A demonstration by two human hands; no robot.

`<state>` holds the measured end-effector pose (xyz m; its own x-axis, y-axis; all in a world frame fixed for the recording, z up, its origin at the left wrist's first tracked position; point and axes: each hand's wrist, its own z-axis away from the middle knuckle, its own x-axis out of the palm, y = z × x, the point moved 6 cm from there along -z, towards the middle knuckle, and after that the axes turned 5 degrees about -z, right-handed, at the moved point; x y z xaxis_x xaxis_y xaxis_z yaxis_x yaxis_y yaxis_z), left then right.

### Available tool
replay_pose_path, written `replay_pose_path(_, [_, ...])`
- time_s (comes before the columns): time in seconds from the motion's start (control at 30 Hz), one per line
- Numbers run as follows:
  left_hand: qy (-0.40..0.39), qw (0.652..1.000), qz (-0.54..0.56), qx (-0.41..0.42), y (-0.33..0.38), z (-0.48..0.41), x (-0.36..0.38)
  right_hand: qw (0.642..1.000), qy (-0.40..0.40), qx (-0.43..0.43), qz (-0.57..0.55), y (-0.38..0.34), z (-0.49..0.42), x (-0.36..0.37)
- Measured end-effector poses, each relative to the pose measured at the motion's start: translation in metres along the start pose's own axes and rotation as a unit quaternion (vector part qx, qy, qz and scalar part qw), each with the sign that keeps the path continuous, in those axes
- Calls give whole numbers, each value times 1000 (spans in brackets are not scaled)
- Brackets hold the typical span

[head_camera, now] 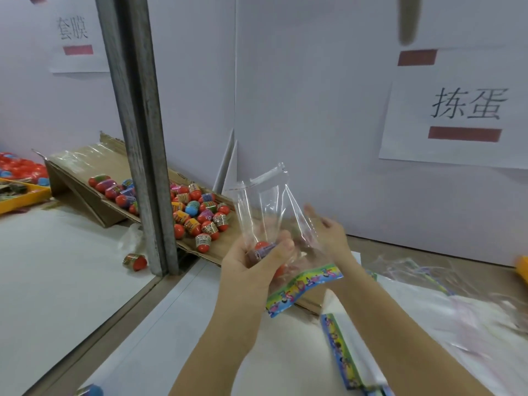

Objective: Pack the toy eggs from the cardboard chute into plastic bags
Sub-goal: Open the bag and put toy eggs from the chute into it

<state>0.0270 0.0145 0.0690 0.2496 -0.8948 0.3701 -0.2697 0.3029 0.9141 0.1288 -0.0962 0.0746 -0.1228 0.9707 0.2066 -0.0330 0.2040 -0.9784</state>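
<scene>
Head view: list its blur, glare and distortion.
Head view: the right hand is motion-blurred; head view: the loose bags at right smear; head view: the clear bag shows glare streaks; head view: the metal post bows from the wide lens.

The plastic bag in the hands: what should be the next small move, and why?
Probably the right hand should reach to the cardboard chute for another toy egg. The left hand grips the plastic bag around the egg inside, the bag's mouth points up, and the right hand seems free.
</scene>
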Motion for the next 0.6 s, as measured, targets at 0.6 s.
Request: replay_pose_path(0.6, [-53, 975, -203, 69, -13, 8, 17, 947, -144, -283, 52, -103, 70, -43])
